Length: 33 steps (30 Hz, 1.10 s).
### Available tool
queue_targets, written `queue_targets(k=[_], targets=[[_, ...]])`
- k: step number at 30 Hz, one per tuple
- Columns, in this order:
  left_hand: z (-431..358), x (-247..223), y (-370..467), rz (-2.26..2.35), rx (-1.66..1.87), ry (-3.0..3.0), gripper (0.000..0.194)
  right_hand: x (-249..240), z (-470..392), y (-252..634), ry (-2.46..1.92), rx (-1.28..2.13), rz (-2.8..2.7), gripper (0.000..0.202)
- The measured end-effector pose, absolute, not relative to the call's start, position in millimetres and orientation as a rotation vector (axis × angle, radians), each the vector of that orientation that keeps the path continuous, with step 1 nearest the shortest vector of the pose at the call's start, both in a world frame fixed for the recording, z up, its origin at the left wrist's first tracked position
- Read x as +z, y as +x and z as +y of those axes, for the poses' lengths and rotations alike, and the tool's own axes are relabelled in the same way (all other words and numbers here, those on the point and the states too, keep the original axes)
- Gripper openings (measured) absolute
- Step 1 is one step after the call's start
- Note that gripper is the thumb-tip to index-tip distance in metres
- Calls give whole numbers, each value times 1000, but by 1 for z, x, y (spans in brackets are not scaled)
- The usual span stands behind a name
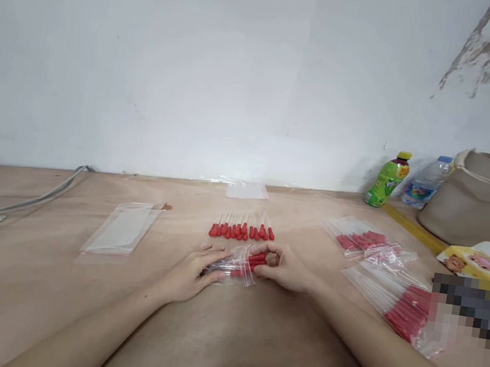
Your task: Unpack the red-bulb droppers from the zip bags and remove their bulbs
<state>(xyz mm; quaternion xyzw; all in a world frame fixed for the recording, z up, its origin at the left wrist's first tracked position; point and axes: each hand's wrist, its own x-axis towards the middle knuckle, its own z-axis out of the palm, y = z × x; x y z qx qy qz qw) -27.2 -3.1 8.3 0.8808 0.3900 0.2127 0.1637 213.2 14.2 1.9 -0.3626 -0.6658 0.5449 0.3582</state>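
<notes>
A clear zip bag (240,262) lies low over the table between my hands, with red-bulbed droppers (255,260) partly inside it. My left hand (195,271) is closed on the bag's left end. At its right end, by the mouth, my right hand (283,267) pinches the red bulbs between thumb and fingers. Just beyond my hands, a row of loose droppers (240,230) rests on the table, red bulbs toward me and thin clear stems toward the wall. How far the held droppers reach into the bag is hard to make out.
Flat clear bags (121,229) lie on the left, another bag (247,191) by the wall. Filled bags (408,309) of red-bulbed droppers are on the right. Behind them stand a green bottle (385,183), a water bottle (424,186) and a beige bin (481,206). A grey cable (50,194) crosses the left.
</notes>
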Motion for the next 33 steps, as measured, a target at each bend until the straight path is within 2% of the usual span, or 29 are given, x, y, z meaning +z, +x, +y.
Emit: queue_targets(k=[10, 16, 21, 25, 29, 33], targets=[[-5, 10, -37, 1148, 543, 2532, 44, 3, 27, 227, -1006, 1557, -1398, 39], [-4, 7, -38, 1103, 576, 2535, 44, 25, 32, 250, -1078, 1384, -1463, 30], [-4, 7, -37, 1102, 586, 2540, 43, 56, 38, 282, -1021, 1210, -1486, 34], [-4, 7, -36, 1097, 587, 2547, 42, 61, 48, 274, -941, 881, -1505, 32], [-5, 7, -36, 1099, 591, 2550, 42, 40, 62, 245, -901, 212, -1768, 18], [-6, 8, -35, 1119, 578, 2563, 42, 16, 74, 227, -870, -207, -2126, 27]])
